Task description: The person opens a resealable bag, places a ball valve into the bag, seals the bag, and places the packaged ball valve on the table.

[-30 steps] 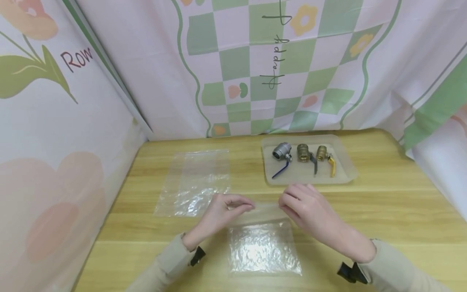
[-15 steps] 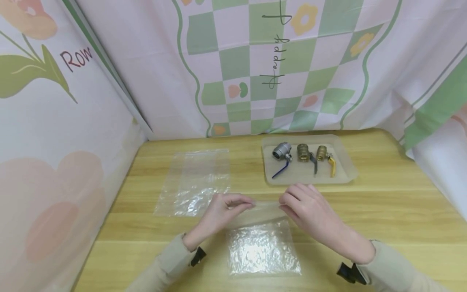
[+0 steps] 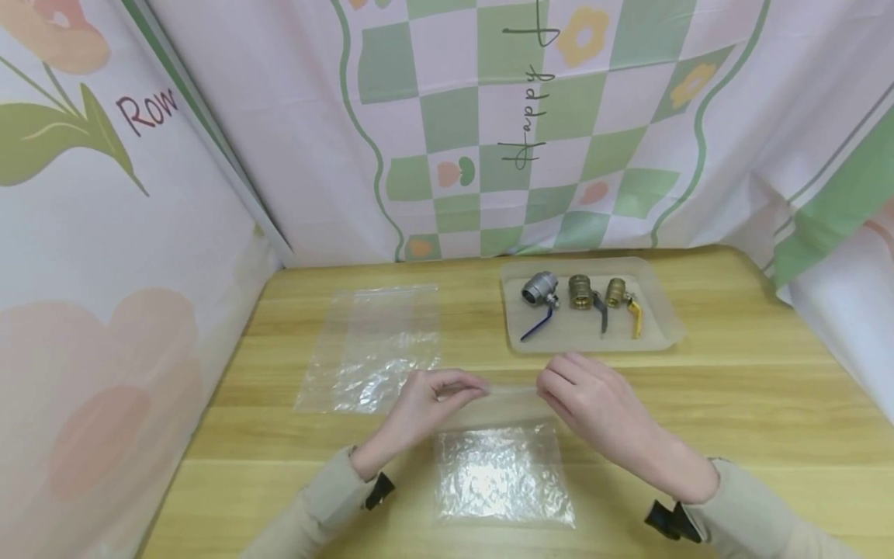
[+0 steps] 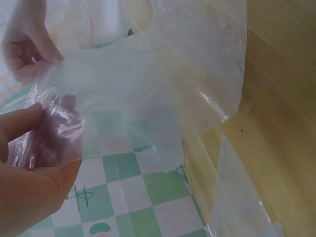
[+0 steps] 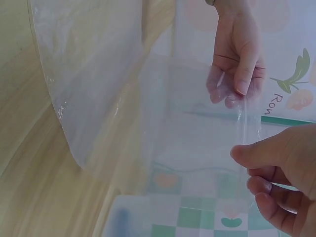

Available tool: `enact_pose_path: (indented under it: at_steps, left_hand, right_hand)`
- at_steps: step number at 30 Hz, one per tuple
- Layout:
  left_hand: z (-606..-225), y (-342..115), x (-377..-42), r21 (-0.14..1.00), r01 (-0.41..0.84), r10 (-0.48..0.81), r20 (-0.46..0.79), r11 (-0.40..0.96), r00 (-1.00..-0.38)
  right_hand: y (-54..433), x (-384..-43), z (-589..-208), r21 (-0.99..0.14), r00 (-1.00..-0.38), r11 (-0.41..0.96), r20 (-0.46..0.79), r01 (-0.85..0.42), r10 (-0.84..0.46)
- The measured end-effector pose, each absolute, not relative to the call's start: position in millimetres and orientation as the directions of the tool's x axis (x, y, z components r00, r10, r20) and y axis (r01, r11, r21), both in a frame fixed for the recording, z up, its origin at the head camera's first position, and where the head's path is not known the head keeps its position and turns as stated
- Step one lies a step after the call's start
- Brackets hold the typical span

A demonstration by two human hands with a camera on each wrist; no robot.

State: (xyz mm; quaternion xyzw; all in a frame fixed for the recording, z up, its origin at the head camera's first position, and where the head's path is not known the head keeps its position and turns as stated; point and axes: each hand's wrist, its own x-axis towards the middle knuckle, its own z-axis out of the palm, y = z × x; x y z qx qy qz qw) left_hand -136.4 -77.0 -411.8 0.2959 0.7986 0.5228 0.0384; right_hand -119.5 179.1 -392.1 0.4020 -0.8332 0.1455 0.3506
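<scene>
Between both hands a clear zip bag (image 3: 503, 473) is held up by its top edge, its lower part reaching down toward the table. My left hand (image 3: 422, 407) pinches the top edge on the left side between thumb and fingers. At the other side my right hand (image 3: 594, 400) pinches the same edge. The right wrist view shows the zip strip (image 5: 243, 123) running straight between the two hands. In the left wrist view the film of the bag (image 4: 148, 84) bends away toward the wooden table, and some fingers show through it.
A second clear zip bag (image 3: 377, 349) lies flat at the left. Behind the right hand stands a translucent tray (image 3: 660, 338) with a silver ball valve (image 3: 540, 289) with a blue lever, a brass valve (image 3: 580, 293) with a grey lever, and a smaller one (image 3: 616, 293) with a yellow lever.
Both hands keep their pinch on the zip bag and have shifted very slightly to the right. The bag's lower part sways a little.
</scene>
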Motion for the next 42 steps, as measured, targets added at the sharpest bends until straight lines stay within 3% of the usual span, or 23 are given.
enact_pose_path:
  at_steps: [11, 17, 34, 42]
  left_hand:
    - [-410.6, -76.7, -137.1, 0.866, 0.424, 0.514, 0.245, 0.266, -0.822]
    - [-410.5, -76.7, -136.6, 0.874, 0.413, 0.511, 0.240, 0.257, -0.825]
    - [-408.3, -71.8, -135.9, 0.801, 0.475, 0.460, 0.288, 0.365, -0.840]
    - [-409.6, -71.4, -136.8, 0.773, 0.522, 0.464, 0.337, 0.361, -0.819]
  right_hand:
    - [179.7, -119.1, -392.8, 0.000, -0.449, 0.629, 0.700, -0.777, -0.555]
    - [179.1, -120.8, -394.1, 0.001, -0.429, 0.617, 0.718, -0.787, -0.548]
    - [174.7, -116.9, -390.0, 0.002, -0.437, 0.606, 0.690, -0.796, -0.577]
    - [173.9, -117.9, -389.9, 0.052, -0.399, 0.600, 0.702, -0.798, -0.591]
